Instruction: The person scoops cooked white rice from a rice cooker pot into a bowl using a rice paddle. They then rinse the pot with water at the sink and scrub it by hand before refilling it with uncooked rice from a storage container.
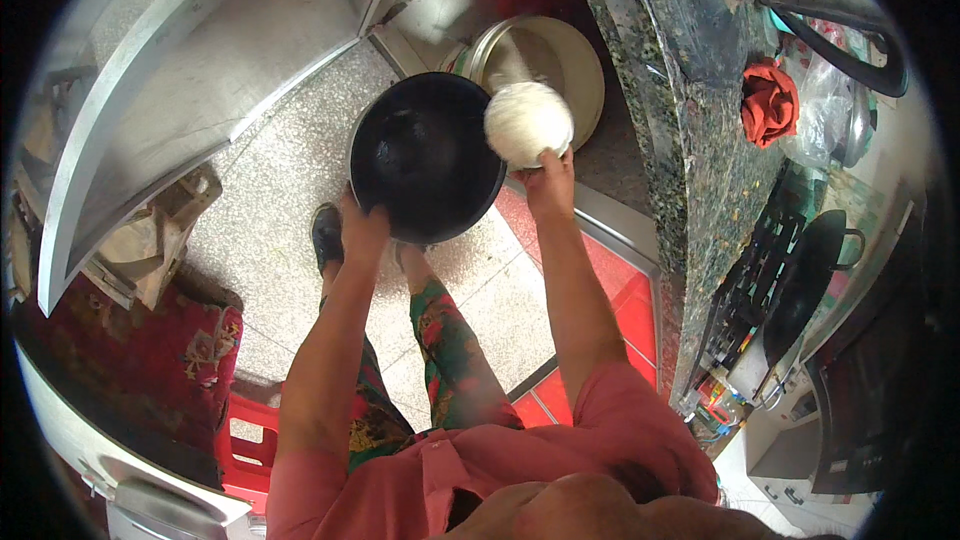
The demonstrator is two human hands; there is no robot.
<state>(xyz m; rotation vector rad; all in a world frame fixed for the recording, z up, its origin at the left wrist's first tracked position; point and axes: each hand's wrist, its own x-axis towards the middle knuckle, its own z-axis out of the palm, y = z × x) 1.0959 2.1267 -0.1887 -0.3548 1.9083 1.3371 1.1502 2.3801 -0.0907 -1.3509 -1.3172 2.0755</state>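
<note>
My left hand [364,229] grips the near rim of a round black pan or bowl [424,157], whose inside looks dark and shiny. In my right hand [547,178] is a rounded bowl or scoop heaped with a pale, grainy food [529,124], perhaps rice or flour; motion blur hides its detail. It is level beside the right rim of the black vessel. Just behind it, inside a low cupboard, stands a large open pale bucket [589,75], with a blurred pale streak at its mouth.
A granite counter [705,187] runs along the right, bearing a red cloth [769,105], plastic bags and a black wok [802,285] near the stove. An open metal door [195,52] rises at the upper left. A red plastic stool [251,439] stands lower left.
</note>
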